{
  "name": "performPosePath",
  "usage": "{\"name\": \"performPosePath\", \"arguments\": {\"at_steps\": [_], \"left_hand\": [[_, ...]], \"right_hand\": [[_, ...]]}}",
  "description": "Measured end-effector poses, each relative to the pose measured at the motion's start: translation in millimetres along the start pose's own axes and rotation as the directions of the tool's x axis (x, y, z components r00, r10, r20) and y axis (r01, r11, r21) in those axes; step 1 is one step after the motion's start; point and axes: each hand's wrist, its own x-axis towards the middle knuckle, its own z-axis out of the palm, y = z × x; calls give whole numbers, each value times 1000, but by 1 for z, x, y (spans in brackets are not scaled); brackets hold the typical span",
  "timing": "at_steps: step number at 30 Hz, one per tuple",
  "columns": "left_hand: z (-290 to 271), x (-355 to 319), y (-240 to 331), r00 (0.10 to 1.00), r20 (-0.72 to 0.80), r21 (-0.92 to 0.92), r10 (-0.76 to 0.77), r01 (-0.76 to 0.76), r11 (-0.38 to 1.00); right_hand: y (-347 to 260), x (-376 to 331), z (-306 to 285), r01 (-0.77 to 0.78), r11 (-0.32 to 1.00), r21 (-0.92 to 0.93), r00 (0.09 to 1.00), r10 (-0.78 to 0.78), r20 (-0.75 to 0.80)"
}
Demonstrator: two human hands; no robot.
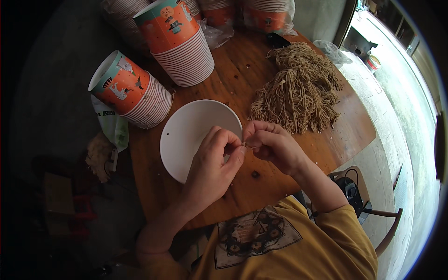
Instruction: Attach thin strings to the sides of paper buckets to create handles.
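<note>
Both hands' fingers, left hand (212, 156) and right hand (270, 142), pinch together on a thin, limp jute string end (244, 144) at the light white paper bowl's (186, 135) rim.

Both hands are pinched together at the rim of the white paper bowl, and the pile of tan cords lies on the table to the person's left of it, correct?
Not quite. The head view shows the pile of tan cords to the person's right of the white paper bowl, not left. The left hand and right hand do meet pinched together at its rim.

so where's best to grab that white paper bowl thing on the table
Probably the white bowl by its far-left rim near the small punched hole, coming from the left: that edge is bare, while the left hand and right hand crowd its right edge.
</note>
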Motion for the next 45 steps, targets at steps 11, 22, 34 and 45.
{"name": "performPosePath", "arguments": {"at_steps": [11, 22, 34, 45], "left_hand": [[-2, 2, -1, 998, 18, 7, 58, -58, 998], [-1, 1, 2, 1000, 12, -76, -13, 14, 997], [0, 0, -2, 1000, 12, -6, -23, 23, 1000], [-1, 0, 0, 999, 19, -15, -30, 31, 999]], "right_hand": [[-4, -1, -2, -138, 984, 110, 989, 131, 68], [12, -9, 4, 403, 782, -475, 897, -441, 34], [4, -9, 1, 202, 958, -202, 974, -217, -56], [6, -7, -5, 128, 989, -69, 990, -131, -50]]}}
